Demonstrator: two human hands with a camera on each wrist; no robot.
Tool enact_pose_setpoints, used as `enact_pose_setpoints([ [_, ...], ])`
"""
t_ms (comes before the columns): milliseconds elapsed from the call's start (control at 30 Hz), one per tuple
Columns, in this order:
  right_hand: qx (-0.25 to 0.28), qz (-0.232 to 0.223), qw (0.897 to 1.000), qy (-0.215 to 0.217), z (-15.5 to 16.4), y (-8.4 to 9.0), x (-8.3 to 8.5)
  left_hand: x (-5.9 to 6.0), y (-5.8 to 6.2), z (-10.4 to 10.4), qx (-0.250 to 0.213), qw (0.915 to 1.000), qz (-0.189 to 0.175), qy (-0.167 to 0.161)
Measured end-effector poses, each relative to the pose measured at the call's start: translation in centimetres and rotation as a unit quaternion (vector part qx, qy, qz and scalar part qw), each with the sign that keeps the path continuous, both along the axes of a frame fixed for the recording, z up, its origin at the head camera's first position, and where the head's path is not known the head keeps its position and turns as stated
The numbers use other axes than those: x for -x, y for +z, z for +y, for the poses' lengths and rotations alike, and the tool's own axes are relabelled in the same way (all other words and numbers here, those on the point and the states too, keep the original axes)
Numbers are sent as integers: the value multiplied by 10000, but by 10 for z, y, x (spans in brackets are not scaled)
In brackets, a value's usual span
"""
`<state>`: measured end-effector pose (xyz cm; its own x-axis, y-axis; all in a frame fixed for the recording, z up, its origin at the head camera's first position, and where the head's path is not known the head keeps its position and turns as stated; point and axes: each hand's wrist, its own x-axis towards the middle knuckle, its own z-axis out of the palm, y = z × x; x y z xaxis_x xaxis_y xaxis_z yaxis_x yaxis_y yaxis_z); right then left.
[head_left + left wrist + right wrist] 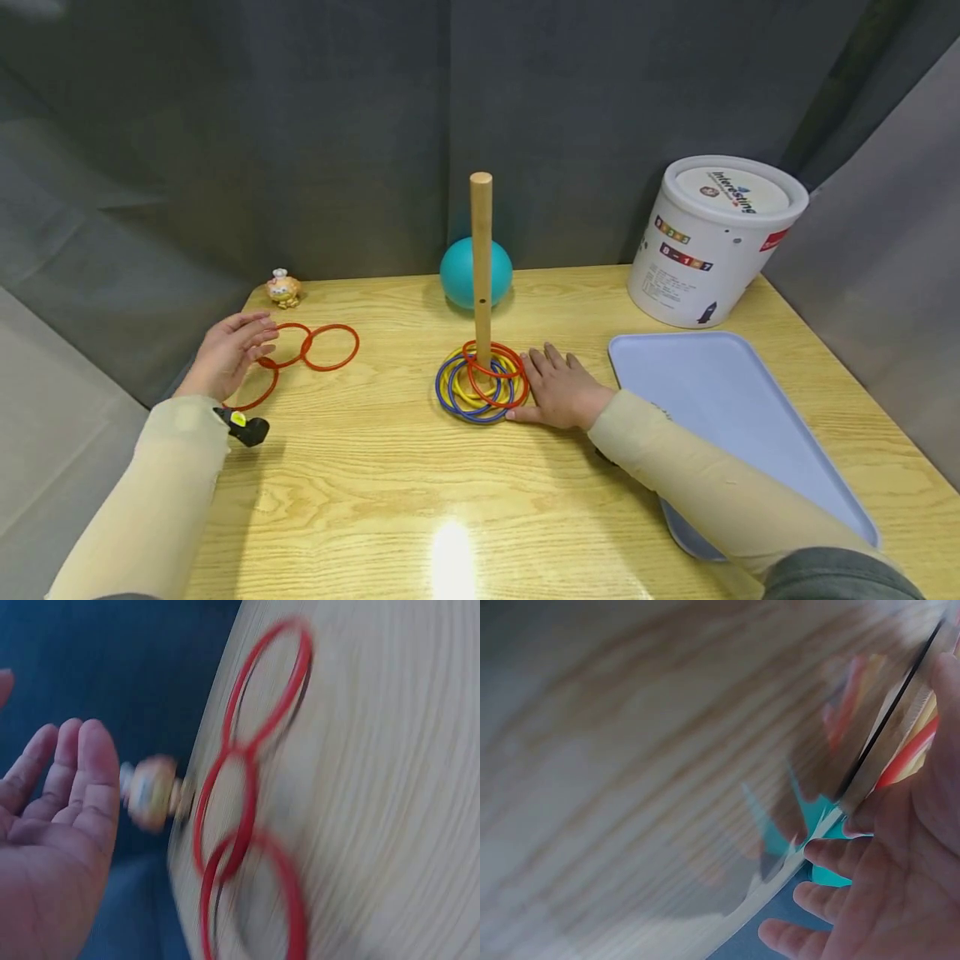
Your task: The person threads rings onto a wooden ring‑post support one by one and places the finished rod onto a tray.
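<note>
My left hand hovers with relaxed, extended fingers over the left part of the table, holding nothing. Three red rings lie below and beside it, overlapping in a chain; the rightmost red ring is fully visible, while the hand partly covers the others. An upright wooden post stands mid-table, with red, yellow and blue rings piled around its foot, among them a blue ring. My right hand is spread low beside this pile, fingers straight, thumb by the rings. Whether it touches them I cannot tell.
A teal ball sits behind the post. At the back left edge stands a small figurine. On the right are a white lidded bucket and a pale lavender tray, partly under my right forearm. Grey curtains enclose the table.
</note>
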<state>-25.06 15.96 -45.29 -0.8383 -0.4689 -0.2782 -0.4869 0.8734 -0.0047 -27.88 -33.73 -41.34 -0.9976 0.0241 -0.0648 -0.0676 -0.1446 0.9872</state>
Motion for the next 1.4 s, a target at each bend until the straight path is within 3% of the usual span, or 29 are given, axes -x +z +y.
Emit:
enact_pose_setpoints([
  [167, -22, 76, 10000, 35, 1, -3, 1, -9, -5, -40, -100, 9995, 48, 304],
  [333, -105, -16, 9999, 6, 0, 0, 0, -16, -22, -63, 24, 9969, -341, 708],
  [500, -92, -94, 9999, -9, -2, 1, 0, -27, -44, -80, 436, 9905, -798, 1033],
  [633, -134, -84, 9999, 13, -2, -4, 1, -33, -53, -85, 653, 9856, -911, 1267],
  [733, -125, 12, 9999, 37, -1, -6, 2, -31, -55, -86, 1236, 9815, -947, 1117],
  [867, -105, 38, 9999, 0, 0, -7, 4, -26, -56, -87, 2300, 9668, -852, 723],
  [1033, -135, 37, 9999, -23, 1, -5, 4, -21, -58, -86, 2856, 9536, -605, 735],
  [1267, 8, -67, 10000, 7, -2, 5, -2, -20, -60, -85, 4180, 9015, -595, 955],
  [1400, -15, -37, 10000, 8, -3, 8, -2, -18, -61, -83, 4606, 8799, -535, 1035],
])
